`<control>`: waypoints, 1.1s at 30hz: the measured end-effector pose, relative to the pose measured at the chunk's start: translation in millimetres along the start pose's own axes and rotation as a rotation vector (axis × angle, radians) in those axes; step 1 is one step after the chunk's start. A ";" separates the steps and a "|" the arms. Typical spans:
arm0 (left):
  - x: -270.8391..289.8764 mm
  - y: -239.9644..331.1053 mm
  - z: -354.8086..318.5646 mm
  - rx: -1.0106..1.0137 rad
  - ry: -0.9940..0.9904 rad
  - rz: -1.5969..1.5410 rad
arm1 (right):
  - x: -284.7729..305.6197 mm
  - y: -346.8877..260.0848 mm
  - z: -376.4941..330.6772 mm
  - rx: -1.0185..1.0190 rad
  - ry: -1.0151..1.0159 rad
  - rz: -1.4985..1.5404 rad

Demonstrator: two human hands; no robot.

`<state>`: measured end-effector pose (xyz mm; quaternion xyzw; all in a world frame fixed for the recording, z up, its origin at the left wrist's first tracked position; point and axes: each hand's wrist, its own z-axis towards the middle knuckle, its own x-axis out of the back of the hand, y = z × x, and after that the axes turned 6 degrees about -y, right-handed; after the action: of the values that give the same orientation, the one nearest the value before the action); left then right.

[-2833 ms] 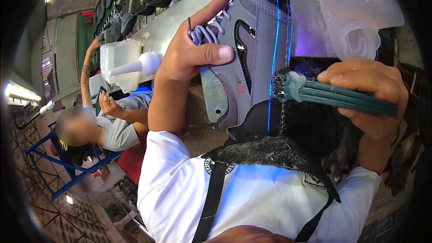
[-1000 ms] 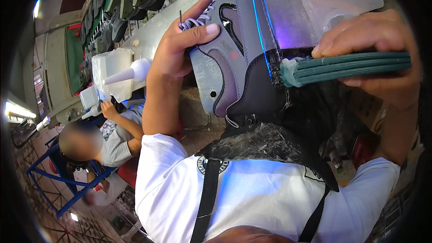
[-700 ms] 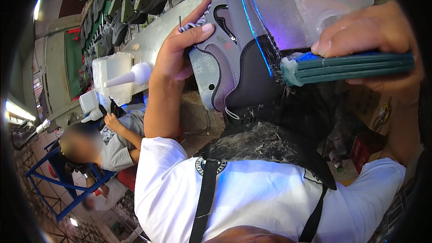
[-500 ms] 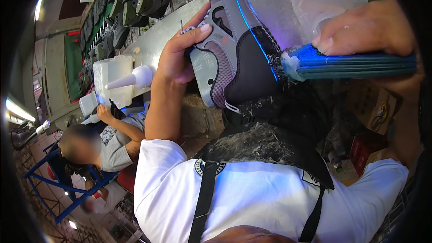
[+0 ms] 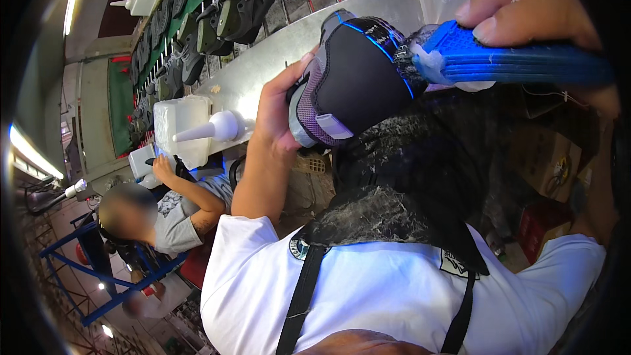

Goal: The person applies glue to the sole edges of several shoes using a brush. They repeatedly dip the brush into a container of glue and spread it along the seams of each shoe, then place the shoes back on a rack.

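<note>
"Where's the shoe (image 5: 361, 85)?"
"Right of the left fingers (image 5: 288, 77); the brush (image 5: 506, 62), under the right fingers (image 5: 509, 23), touches its right side."
"The nozzle bottle (image 5: 225, 126)?"
"Left of the left fingers, by the tub (image 5: 168, 113)."
"Racked shoes (image 5: 246, 10)?"
"Beyond the left fingers, across the bench (image 5: 282, 49)."

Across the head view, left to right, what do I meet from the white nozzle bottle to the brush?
White nozzle bottle → left hand → grey and black shoe → brush.
</note>
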<state>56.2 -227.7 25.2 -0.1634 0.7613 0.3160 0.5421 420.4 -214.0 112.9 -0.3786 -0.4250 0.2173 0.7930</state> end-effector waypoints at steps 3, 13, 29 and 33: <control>9.9 -10.8 -3.2 -0.012 0.191 0.048 | 3.6 2.7 -0.2 0.006 0.047 0.042; 11.8 -45.7 -30.3 0.121 0.190 -0.412 | 7.0 7.9 -3.7 0.068 0.146 0.117; -17.9 -79.9 -32.8 0.310 0.192 -0.656 | 2.1 24.7 2.6 0.105 0.216 0.202; -15.1 -84.1 -27.4 0.348 0.135 -0.723 | 4.4 25.5 0.3 0.071 0.201 0.234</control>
<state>91.6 -310.0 19.5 -0.3465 0.7309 -0.0399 0.5866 421.9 -195.2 95.2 -0.4170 -0.2884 0.2840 0.8138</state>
